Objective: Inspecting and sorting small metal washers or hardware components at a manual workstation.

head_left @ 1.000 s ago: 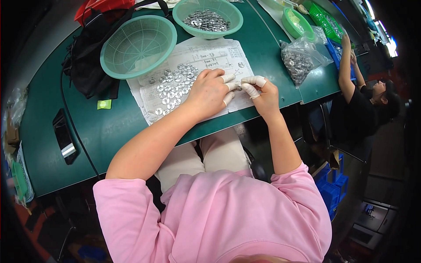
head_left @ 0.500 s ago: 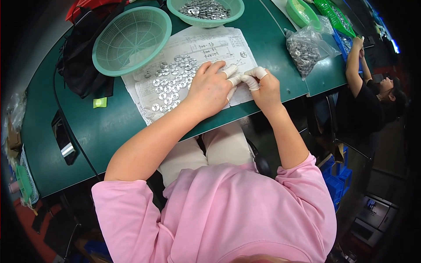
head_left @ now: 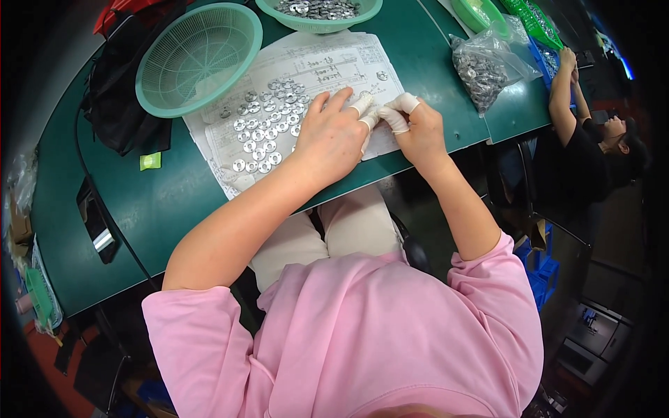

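Observation:
My left hand (head_left: 330,136) and my right hand (head_left: 420,130) meet over a white sheet of printed drawings (head_left: 317,66) near the table's front edge. White finger cots cover some fingertips on both. My right thumb and finger are pinched together against the left fingertips; whatever is between them is hidden. Two fingers of the left hand stretch forward, while its covered fingers close toward the right hand. Left of my left hand lie many small round silver metal discs (head_left: 270,125) with center holes, spread flat. A single disc (head_left: 382,75) sits apart, beyond the fingertips.
An empty-looking green mesh basket (head_left: 198,59) stands at the far left; a second green basket (head_left: 320,26) holds many discs. A clear bag of metal parts (head_left: 481,73) lies to the right. Further left are a black bag (head_left: 125,104), a green packet (head_left: 150,161) and a phone (head_left: 97,223). A co-worker (head_left: 578,146) sits right.
The table and its things sit slightly further left and up in the picture. My hands stay joined at the fingertips, with only small finger movements.

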Tool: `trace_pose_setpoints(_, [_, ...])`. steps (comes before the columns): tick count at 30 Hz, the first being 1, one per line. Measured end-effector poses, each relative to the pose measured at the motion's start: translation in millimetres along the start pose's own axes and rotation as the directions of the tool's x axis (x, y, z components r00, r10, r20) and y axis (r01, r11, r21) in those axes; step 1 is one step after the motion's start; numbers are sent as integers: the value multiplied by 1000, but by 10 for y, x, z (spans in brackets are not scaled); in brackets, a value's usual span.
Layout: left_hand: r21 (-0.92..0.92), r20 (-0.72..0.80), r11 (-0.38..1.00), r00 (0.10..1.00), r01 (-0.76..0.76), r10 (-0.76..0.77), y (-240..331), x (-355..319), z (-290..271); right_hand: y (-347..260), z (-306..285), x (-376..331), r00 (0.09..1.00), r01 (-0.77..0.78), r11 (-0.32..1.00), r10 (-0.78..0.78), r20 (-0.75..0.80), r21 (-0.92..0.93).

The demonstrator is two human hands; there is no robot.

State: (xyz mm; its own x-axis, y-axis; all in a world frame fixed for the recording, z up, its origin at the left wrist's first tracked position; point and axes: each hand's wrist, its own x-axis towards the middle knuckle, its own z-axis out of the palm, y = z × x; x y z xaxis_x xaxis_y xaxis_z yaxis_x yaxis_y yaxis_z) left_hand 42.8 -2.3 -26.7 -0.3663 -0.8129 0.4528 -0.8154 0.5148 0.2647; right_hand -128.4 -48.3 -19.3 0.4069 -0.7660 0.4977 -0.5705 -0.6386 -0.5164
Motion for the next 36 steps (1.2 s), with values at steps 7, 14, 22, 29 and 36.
trace_pose_setpoints(7, [39, 27, 999, 1000, 2, -3, 45, -18, -40, 42, 5, -29, 1000, 1, 1000, 0, -11, 29])
trace_pose_setpoints(14, [21, 27, 1000, 999, 19, -20, 22, -3, -49, 4, 53, -42, 998, -7, 1000, 9, -67, 30])
trace_pose_setpoints(22, [-149, -17, 989, 1000, -8, 6, -13, 41, -91, 36, 63, -57, 994, -64, 993, 72, -81, 101])
trace_pose_setpoints(29, [-136, -21, 988, 997, -77, 74, 12, 57, -162, -72, 41, 11, 989, -105, 988, 116, -95, 113])
trace_pose_setpoints(36, [-59, 38, 994, 995, -93, 95, 115, 21, -60, -44, -36, -125, 997, -28, 995, 34, -67, 94])
